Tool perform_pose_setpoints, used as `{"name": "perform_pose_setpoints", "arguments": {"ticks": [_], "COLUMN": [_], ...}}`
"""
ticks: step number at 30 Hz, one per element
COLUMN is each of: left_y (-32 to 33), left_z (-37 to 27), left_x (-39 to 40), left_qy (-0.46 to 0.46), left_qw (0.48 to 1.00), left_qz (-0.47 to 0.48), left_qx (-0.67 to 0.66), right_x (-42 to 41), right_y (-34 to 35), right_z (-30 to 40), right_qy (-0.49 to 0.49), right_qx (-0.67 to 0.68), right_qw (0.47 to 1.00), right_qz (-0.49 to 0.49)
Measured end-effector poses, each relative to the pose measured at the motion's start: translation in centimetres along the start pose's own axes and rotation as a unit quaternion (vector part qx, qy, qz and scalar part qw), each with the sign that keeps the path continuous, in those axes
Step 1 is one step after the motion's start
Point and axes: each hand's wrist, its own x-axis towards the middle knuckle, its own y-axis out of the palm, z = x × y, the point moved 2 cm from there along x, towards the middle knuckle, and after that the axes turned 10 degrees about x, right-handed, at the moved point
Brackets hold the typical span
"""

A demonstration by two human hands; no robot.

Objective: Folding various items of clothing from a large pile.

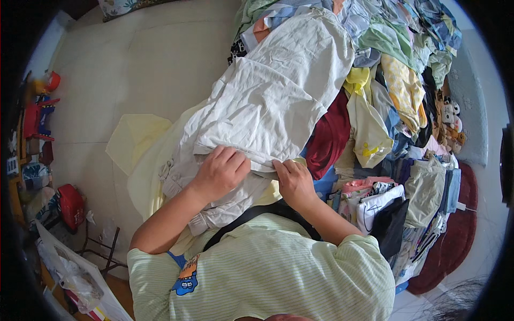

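Before me a white cloth garment (273, 100) is spread lengthwise, from the clothes heap at the top down to my lap. My left hand (225, 170) pinches its near hem. A short way along the same hem, the fingers of my right hand (292, 178) grip the edge. Beneath lies more pale cloth with a gathered elastic part (200, 220), perhaps of the same garment. Pale yellow fabric (144, 160) shows under and left of it. How far the hem is rolled or folded is partly hidden by my fingers.
A heap of loose clothes (385, 32) fills the top right. On my right stand folded clothes (425, 192) beside a dark red mat (461, 232). Small plush toys (451, 124) sit beyond. At left are a red bag (71, 206), a metal-legged stand (100, 248) and tiled floor (92, 92).
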Motion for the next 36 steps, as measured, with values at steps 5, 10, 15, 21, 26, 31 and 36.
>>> {"name": "perform_pose_setpoints", "arguments": {"ticks": [5,10,15,21,26,31,36], "left_y": [0.7,1.1,0.5,0.0,-0.2,-1.8,-2.1], "left_z": [-0.5,1.3,1.4,2.2,4.2,5.8,6.3], "left_x": [0.7,1.1,1.5,2.0,1.1,0.3,0.6], "left_qy": [0.041,0.017,0.069,0.094,0.103,0.1,0.034], "left_qw": [0.999,0.993,0.988,0.986,0.99,0.99,0.994], "left_qz": [-0.006,-0.118,-0.137,-0.135,-0.079,-0.067,-0.068], "left_qx": [0.013,0.023,-0.016,0.016,0.048,0.07,0.081], "right_x": [0.0,0.3,2.0,4.1,3.1,2.3,2.7], "right_y": [-0.2,-0.5,-1.8,-0.6,-0.7,-2.3,-2.1], "right_z": [-0.1,0.1,1.7,1.7,1.0,0.1,0.4], "right_qy": [-0.01,0.014,0.005,-0.054,-0.092,-0.072,-0.073], "right_qx": [-0.006,-0.014,-0.037,-0.026,-0.044,-0.079,-0.092], "right_qw": [1.0,0.999,0.997,0.994,0.994,0.994,0.993], "right_qz": [-0.025,-0.044,-0.072,-0.09,-0.05,-0.004,-0.022]}}
